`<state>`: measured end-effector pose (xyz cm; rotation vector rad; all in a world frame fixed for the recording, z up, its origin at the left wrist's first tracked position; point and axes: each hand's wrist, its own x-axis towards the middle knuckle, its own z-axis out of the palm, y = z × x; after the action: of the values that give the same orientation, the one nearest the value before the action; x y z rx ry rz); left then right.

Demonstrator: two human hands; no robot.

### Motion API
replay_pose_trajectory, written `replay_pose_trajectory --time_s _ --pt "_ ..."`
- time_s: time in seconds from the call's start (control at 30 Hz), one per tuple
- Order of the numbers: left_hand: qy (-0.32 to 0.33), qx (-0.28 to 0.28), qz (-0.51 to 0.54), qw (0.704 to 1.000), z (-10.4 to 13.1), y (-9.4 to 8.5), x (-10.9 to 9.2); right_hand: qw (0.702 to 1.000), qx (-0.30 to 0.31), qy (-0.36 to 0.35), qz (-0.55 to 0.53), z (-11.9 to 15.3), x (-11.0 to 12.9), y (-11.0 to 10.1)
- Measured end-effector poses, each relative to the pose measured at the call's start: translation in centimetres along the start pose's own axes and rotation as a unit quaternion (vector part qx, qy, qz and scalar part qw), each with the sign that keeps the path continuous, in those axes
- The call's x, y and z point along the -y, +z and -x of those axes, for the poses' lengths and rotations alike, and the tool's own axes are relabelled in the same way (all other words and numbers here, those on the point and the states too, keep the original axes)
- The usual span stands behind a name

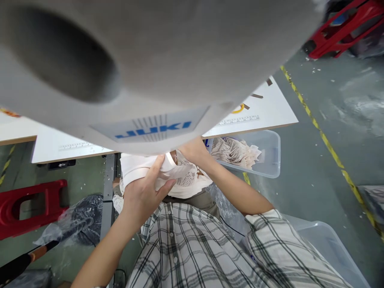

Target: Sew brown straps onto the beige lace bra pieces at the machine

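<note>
Basically, left hand lies spread on white cloth, probably to hold it flat; right hand's fingers hide behind machine, can't tell grip.

to the left, a red stool stands out on the green floor, near a dark bundle with clear plastic about it. another red stool is at the far right. a worn yellow tape line runs along the floor on the right. the white surface carries a yellow ring and small brown strips.
</note>
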<state>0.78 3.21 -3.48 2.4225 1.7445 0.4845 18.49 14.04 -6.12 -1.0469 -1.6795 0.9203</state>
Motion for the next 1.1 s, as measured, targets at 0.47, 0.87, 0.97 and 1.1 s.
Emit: replay_pose_trajectory --time_s 0.47,0.87,0.97,1.1 --pt "-0.007 -0.020 -0.003 1.000 0.5 -0.1 -0.2 0.989 -0.063 0.051 -0.127 5.3 -1.3 -0.9" --pt "-0.036 -0.011 -0.006 0.999 0.2 -0.7 -0.7 0.990 -0.029 0.023 -0.136 6.2 0.1 -0.7" --pt "-0.030 -0.013 -0.005 0.999 0.1 -0.8 -0.8 0.989 -0.027 0.027 -0.140 6.3 0.2 -0.8" --pt "-0.039 -0.008 -0.005 0.999 -0.2 -1.0 -0.9 0.989 -0.023 0.028 -0.144 6.4 0.2 -0.9"
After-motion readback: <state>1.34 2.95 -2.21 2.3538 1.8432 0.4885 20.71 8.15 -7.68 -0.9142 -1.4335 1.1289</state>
